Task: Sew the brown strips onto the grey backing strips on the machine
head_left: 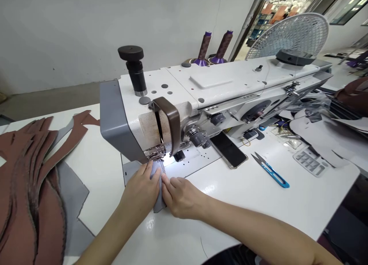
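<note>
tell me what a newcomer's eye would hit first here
Probably the big white sewing machine stretching across the middle of the table, its needle area brightly lit above two hands on a grey piece. Next, the heap of reddish-brown pieces at the left, and the blue-handled snips at the right.

Grey fabric pc [160,204]: narrow strip, matte, approx. straight-sided, w/ a darker line along its R edge nr the top. Far end is at the sewing machine's presser foot [156,153], under the lamp glow; near end points twd the wearer, low over the white tabletop [138,234]. Lies lengthwise btwn L hand [143,186] & R hand [179,198], mid part partly hidden by fingers; no. of layers unclear.
</note>
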The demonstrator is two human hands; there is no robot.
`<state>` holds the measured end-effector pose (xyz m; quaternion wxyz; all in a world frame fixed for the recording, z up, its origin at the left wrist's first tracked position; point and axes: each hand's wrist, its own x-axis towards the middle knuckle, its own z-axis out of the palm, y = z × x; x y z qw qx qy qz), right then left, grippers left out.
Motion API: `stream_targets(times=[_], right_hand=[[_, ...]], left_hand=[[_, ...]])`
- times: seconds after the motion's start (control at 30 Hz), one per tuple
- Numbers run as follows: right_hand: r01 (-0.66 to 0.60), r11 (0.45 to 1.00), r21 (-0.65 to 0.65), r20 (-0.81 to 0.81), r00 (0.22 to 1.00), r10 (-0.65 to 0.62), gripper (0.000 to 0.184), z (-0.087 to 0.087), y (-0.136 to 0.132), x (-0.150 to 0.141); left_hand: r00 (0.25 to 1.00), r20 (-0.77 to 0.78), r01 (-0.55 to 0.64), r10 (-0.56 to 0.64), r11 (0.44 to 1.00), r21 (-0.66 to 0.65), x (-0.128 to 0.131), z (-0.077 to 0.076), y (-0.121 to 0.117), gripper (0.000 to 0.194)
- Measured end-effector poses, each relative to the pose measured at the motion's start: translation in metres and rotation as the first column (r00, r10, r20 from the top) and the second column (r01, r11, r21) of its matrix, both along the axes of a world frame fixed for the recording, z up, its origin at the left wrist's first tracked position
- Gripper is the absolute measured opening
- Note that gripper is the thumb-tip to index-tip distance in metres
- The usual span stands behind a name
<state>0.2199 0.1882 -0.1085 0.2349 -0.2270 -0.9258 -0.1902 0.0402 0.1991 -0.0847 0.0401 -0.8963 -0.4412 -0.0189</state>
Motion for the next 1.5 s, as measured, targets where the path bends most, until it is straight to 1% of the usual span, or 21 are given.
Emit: stream_targets(times=[0.17,0.27,0.43,0.57,0.67,0.8,0.93,1.07,1.17,1.23,1.37,1.5], right_hand=[[-0.009,1.0,-0.024,-0.011,1.0,0.009,0.023,0.002,0.001,0.001],[-0.012,1.0,-0.023,-0.028,1.0,0.012,0.024,0.002,0.0,0.001],[-0.005,1.0,-0.03,-0.01,1.0,0.005,0.026,0.001,0.003,0.001],[-0.003,0.997,-0.074,-0.022,1.0,0.002,0.029,0.001,0.008,0.001],[0.004,0.997,-0.081,-0.032,0.999,-0.006,0.03,0.002,0.008,0.001],[0.012,0.999,-0.05,-0.021,1.0,-0.013,0.027,0.004,0.003,-0.001],[0.038,0.996,-0.075,-0.02,0.999,-0.039,0.03,0.002,0.002,-0.002],[0.038,0.997,-0.069,-0.024,0.999,-0.04,0.032,0.001,0.007,-0.001],[0.046,0.998,-0.042,-0.026,0.999,-0.047,0.03,-0.001,0.009,0.0],[0.035,0.999,-0.022,-0.004,0.999,-0.035,0.028,-0.002,0.008,0.0],[0.024,0.999,-0.042,0.029,0.999,-0.023,0.026,-0.004,0.008,0.001],[0.06,0.99,-0.124,0.064,0.997,-0.052,0.03,-0.004,0.009,0.001]], left_hand=[[0.999,-0.013,-0.054,0.053,0.998,-0.045,0.0,-0.004,0.005,0.041],[0.999,0.018,-0.043,0.044,0.998,-0.044,-0.001,-0.004,0.004,0.04],[0.993,0.113,-0.04,0.032,0.997,0.073,-0.001,-0.008,-0.002,0.032],[0.99,0.138,-0.03,0.008,0.987,0.159,-0.002,-0.01,-0.001,0.032],[0.992,0.125,-0.013,-0.01,0.983,0.184,-0.003,-0.01,0.002,0.031],[0.994,0.113,-0.013,-0.005,0.987,0.16,-0.004,-0.009,0.004,0.031],[0.992,0.125,-0.023,0.004,0.989,0.148,-0.003,-0.007,0.003,0.029],[0.996,0.082,0.006,-0.026,0.973,0.231,-0.001,-0.008,-0.001,0.031],[0.996,0.046,0.057,-0.072,0.958,0.28,-0.001,-0.008,-0.005,0.035],[0.996,0.037,0.069,-0.084,0.952,0.297,0.0,-0.008,-0.007,0.036],[0.999,0.036,0.018,-0.03,0.957,0.291,0.001,-0.013,-0.005,0.032],[1.0,0.007,-0.007,0.006,0.969,0.246,0.0,-0.019,0.001,0.029]])
